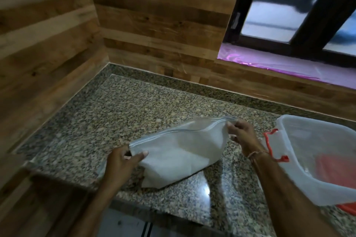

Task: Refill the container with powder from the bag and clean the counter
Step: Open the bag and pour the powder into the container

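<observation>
**2 hands stretch the zip bag beside the open tub**

Both hands grasp the zip-top bag (pixel 179 152). The left hand (pixel 123 161) pinches the near-left end of the zip strip between thumb and fingers. The right hand (pixel 240 132) pinches the far-right end, so the strip runs taut between them.

The bag sits at the near middle of the granite counter (pixel 134 111). Its belly sags with white powder, and its lower corner appears to rest on the stone. Judging by that sag, it will handle soft and bottom-heavy. The thin film looks slippery, and the load should shift as it tilts. The stiffer zip strip is the safest hold, with 1 hand under the belly for pouring.

Just right of the right wrist stands the translucent plastic container (pixel 312 121), lidless, with an orange latch (pixel 269 144) on its near-left end. Farther back are the wood-plank wall (pixel 154 25) and a dark-framed window (pixel 289 5).
</observation>
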The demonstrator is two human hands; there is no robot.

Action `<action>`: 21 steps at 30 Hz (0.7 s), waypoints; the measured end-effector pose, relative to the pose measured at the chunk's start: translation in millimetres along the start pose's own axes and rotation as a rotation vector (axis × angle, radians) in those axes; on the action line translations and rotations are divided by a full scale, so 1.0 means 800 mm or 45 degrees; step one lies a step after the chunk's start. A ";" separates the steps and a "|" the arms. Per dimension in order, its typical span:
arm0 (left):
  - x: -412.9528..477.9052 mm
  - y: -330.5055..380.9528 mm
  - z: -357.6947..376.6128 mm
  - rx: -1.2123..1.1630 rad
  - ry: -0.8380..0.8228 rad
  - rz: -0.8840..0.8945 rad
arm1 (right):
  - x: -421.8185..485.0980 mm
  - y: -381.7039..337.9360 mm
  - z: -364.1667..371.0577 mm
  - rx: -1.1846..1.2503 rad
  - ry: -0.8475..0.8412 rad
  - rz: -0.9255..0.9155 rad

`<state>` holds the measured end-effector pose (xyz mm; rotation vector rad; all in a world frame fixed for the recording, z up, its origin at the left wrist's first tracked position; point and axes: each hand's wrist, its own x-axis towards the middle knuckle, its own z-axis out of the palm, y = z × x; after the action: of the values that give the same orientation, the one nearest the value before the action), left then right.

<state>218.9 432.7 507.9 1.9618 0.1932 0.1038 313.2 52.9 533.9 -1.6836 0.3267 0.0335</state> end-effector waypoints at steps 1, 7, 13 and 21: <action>0.000 -0.006 0.003 -0.004 0.038 0.004 | 0.002 0.002 0.000 -0.002 0.044 -0.013; -0.009 -0.013 0.012 -0.176 0.042 -0.006 | 0.000 0.015 0.005 -0.037 0.126 -0.062; -0.020 -0.018 0.019 -0.135 0.101 -0.022 | -0.011 0.031 0.000 -0.143 0.007 0.065; -0.028 -0.016 0.028 -0.276 0.129 -0.101 | -0.001 0.038 -0.019 -0.186 -0.033 0.150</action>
<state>199.5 413.3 487.9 1.7318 0.3131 0.1659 302.8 35.4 506.8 -1.8052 0.4120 0.1700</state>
